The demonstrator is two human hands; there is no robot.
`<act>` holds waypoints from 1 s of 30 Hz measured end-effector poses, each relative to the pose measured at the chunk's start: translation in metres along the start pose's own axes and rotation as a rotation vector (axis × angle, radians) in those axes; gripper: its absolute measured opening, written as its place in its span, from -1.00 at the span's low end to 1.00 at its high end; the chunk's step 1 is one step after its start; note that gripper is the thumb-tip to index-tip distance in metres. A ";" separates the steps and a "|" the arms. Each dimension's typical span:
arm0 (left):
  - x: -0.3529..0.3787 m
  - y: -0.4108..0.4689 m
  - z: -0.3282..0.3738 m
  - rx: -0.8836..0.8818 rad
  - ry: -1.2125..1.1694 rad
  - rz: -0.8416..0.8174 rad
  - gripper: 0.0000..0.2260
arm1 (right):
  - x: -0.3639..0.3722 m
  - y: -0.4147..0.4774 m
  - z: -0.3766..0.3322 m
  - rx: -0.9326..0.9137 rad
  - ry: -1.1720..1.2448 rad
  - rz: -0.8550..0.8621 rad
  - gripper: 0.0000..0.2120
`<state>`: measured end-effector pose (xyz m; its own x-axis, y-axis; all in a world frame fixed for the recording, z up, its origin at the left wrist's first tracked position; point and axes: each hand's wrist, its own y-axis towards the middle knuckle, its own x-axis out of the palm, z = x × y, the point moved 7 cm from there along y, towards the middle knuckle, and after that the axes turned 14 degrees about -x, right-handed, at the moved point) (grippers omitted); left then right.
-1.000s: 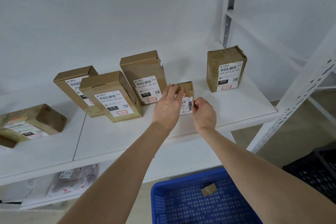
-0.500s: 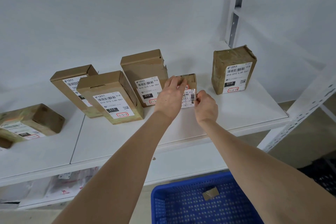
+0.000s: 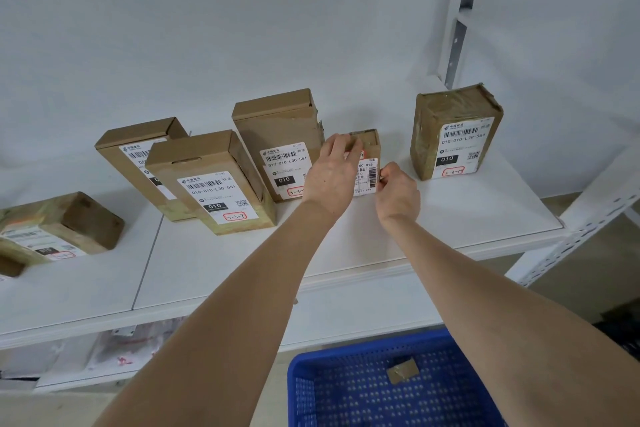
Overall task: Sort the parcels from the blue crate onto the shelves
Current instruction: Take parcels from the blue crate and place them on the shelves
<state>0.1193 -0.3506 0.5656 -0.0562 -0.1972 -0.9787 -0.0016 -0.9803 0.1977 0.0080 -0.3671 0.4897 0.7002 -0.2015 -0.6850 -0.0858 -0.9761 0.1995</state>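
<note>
Small brown cardboard parcel with white barcode label (image 3: 370, 163) stands upright on the white shelf board (image 3: 242, 270), between the tall brown box with a torn flap (image 3: 277, 135) and the tape-wrapped brown parcel (image 3: 453, 135). It sits just beside the tall box and well apart from the wrapped one.

Left hand (image 3: 332, 177) lies over the small parcel's top and left face, fingers curled onto it. It hides half the label and the tall box's lower right corner. Right hand (image 3: 398, 194) pinches the parcel's right edge at the label. Its fingertips are mostly hidden behind the knuckles.

The small parcel's label text is too blurred to read. The red-boxed code on the tall box is cut off by the left hand.

Two more brown boxes lean left of centre, the front one (image 3: 214, 184) covering most of the rear one's (image 3: 138, 149) label. A flat-lying wrapped parcel (image 3: 59, 229) is smeared at the left frame edge.

The blue perforated plastic crate (image 3: 346, 392) is cropped at the bottom and partly behind the right forearm. One small brown item (image 3: 402, 370) lies in it; I can't tell what it is.
</note>
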 end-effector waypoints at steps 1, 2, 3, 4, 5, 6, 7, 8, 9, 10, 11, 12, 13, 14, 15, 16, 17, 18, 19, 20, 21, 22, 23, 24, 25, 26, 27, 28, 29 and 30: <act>0.000 0.000 0.000 -0.004 0.014 -0.003 -0.39 | 0.000 -0.001 -0.001 0.001 0.006 -0.004 -0.87; -0.001 -0.001 0.001 -0.007 0.025 -0.004 -0.39 | -0.001 -0.002 -0.001 -0.001 0.008 -0.008 -0.85; -0.002 -0.001 0.001 -0.009 0.037 -0.006 -0.39 | -0.001 -0.003 -0.002 -0.003 0.006 -0.015 -0.84; -0.004 -0.002 0.002 -0.011 0.047 -0.006 -0.39 | -0.001 -0.005 -0.002 -0.006 -0.001 -0.027 -0.82; -0.006 -0.004 0.003 -0.014 0.059 -0.006 -0.39 | 0.000 -0.007 -0.002 -0.012 -0.012 -0.041 -0.81; -0.008 -0.005 0.003 -0.017 0.070 -0.003 -0.38 | 0.000 -0.009 -0.002 -0.020 -0.026 -0.055 -0.80; -0.009 -0.007 0.004 -0.020 0.082 -0.003 -0.38 | 0.000 -0.011 -0.002 -0.026 -0.041 -0.069 -0.79; -0.010 -0.008 0.005 -0.022 0.092 -0.004 -0.37 | -0.002 -0.013 -0.002 -0.029 -0.059 -0.080 -0.79; -0.012 -0.009 0.006 -0.024 0.100 -0.005 -0.37 | -0.004 -0.015 -0.002 -0.031 -0.078 -0.092 -0.78; -0.015 -0.010 0.007 -0.026 0.107 -0.007 -0.37 | -0.007 -0.017 -0.003 -0.032 -0.097 -0.105 -0.75; -0.017 -0.010 0.007 -0.029 0.109 -0.009 -0.37 | -0.009 -0.018 -0.004 -0.034 -0.112 -0.117 -0.73; -0.019 -0.010 0.007 -0.032 0.108 -0.010 -0.37 | -0.012 -0.020 -0.004 -0.036 -0.125 -0.127 -0.71; -0.020 -0.010 0.007 -0.037 0.109 -0.013 -0.37 | -0.015 -0.022 -0.005 -0.040 -0.134 -0.136 -0.70; -0.021 -0.010 0.007 -0.044 0.110 -0.019 -0.36 | -0.018 -0.025 -0.006 -0.045 -0.143 -0.143 -0.69; -0.022 -0.011 0.007 -0.054 0.111 -0.028 -0.36 | -0.020 -0.027 -0.006 -0.049 -0.149 -0.149 -0.68; -0.023 -0.011 0.006 -0.061 0.113 -0.038 -0.35 | -0.023 -0.029 -0.007 -0.054 -0.154 -0.155 -0.68; -0.025 -0.012 0.007 -0.064 0.115 -0.047 -0.34 | -0.025 -0.031 -0.007 -0.062 -0.162 -0.161 -0.67; -0.026 -0.014 0.007 -0.066 0.114 -0.053 -0.34 | -0.027 -0.034 -0.009 -0.073 -0.175 -0.168 -0.67; -0.028 -0.015 0.007 -0.066 0.111 -0.054 -0.34 | -0.030 -0.036 -0.010 -0.087 -0.190 -0.174 -0.65; -0.029 -0.017 0.007 -0.066 0.108 -0.052 -0.35 | -0.033 -0.038 -0.012 -0.102 -0.205 -0.179 -0.64; -0.031 -0.020 0.006 -0.068 0.108 -0.051 -0.35 | -0.035 -0.041 -0.014 -0.118 -0.217 -0.181 -0.62; -0.033 -0.023 0.006 -0.073 0.110 -0.051 -0.35 | -0.037 -0.044 -0.016 -0.133 -0.227 -0.181 -0.60; -0.034 -0.027 0.005 -0.078 0.113 -0.051 -0.35 | -0.039 -0.047 -0.017 -0.151 -0.240 -0.177 -0.58; -0.036 -0.032 0.005 -0.080 0.117 -0.052 -0.36 | -0.041 -0.051 -0.019 -0.172 -0.256 -0.171 -0.56; -0.037 -0.036 0.006 -0.079 0.122 -0.056 -0.36 | -0.044 -0.055 -0.021 -0.194 -0.270 -0.167 -0.54; -0.038 -0.041 0.007 -0.077 0.124 -0.060 -0.37 | -0.046 -0.059 -0.022 -0.217 -0.283 -0.165 -0.51; -0.039 -0.047 0.008 -0.077 0.125 -0.061 -0.38 | -0.049 -0.063 -0.024 -0.242 -0.299 -0.163 -0.49; -0.040 -0.053 0.008 -0.085 0.122 -0.057 -0.39 | -0.051 -0.068 -0.026 -0.270 -0.319 -0.160 -0.46; -0.042 -0.060 0.009 -0.098 0.115 -0.053 -0.40 | -0.054 -0.075 -0.029 -0.300 -0.337 -0.160 -0.44; -0.042 -0.069 0.010 -0.109 0.108 -0.052 -0.40 | -0.056 -0.081 -0.032 -0.329 -0.350 -0.165 -0.41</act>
<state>0.1120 -0.2743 0.5941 0.0485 -0.1403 -0.9889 0.1067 -0.9837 0.1448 -0.0021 -0.2738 0.5342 0.4010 -0.1173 -0.9085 0.2733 -0.9313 0.2408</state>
